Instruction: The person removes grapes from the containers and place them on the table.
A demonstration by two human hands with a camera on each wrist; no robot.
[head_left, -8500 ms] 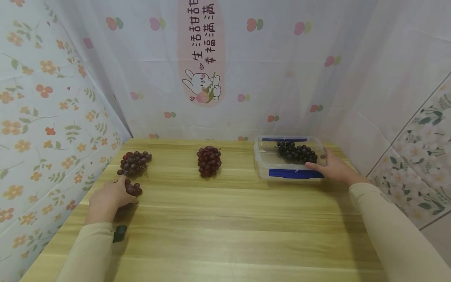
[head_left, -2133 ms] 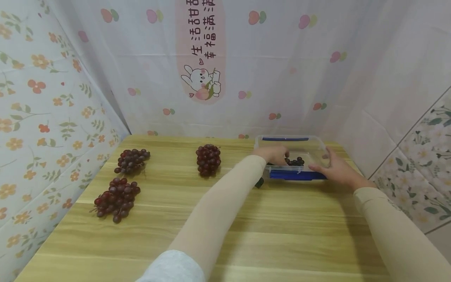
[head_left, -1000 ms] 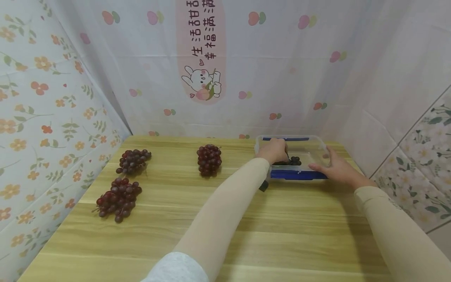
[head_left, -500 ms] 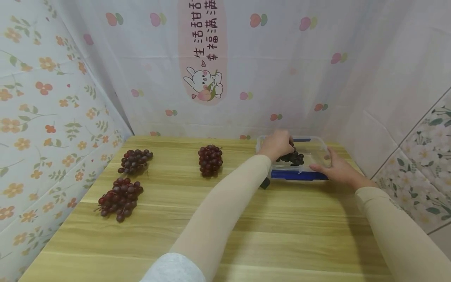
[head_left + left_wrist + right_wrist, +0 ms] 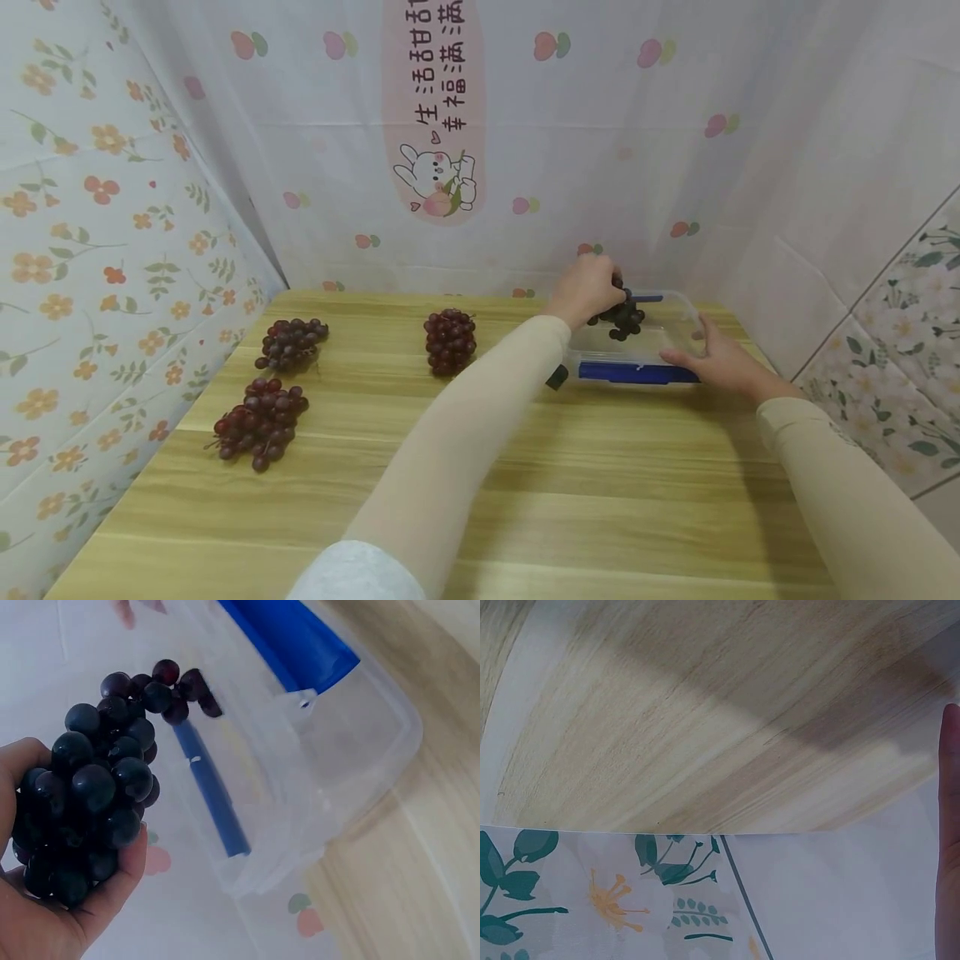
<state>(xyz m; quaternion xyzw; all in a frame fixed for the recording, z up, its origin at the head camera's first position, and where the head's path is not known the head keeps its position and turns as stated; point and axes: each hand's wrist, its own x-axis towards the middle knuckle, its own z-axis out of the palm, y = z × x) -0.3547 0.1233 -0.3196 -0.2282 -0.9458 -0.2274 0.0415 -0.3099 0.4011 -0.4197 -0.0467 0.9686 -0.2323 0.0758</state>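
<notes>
My left hand [image 5: 588, 292] grips a bunch of dark, nearly black grapes [image 5: 622, 318] over the clear plastic container [image 5: 637, 362] with blue clips. The left wrist view shows the bunch [image 5: 94, 787] held between thumb and fingers, its thin end hanging toward the container [image 5: 360, 757]. My right hand [image 5: 712, 358] holds the container's right end, thumb at the front rim and fingers along the side. In the right wrist view only one finger [image 5: 949, 825] shows at the edge. No lid is on the container.
Two bunches of reddish grapes, a rear one [image 5: 291, 343] and a front one [image 5: 262, 422], lie on the left of the wooden table [image 5: 600, 500]. Another red bunch [image 5: 450, 342] lies at the middle back. Printed cloth walls [image 5: 337, 167] stand behind and at the sides.
The left hand, earlier at the front-left red bunch, moved to the container and has raised the dark grapes from its floor over the last second. The right hand stays at the container.
</notes>
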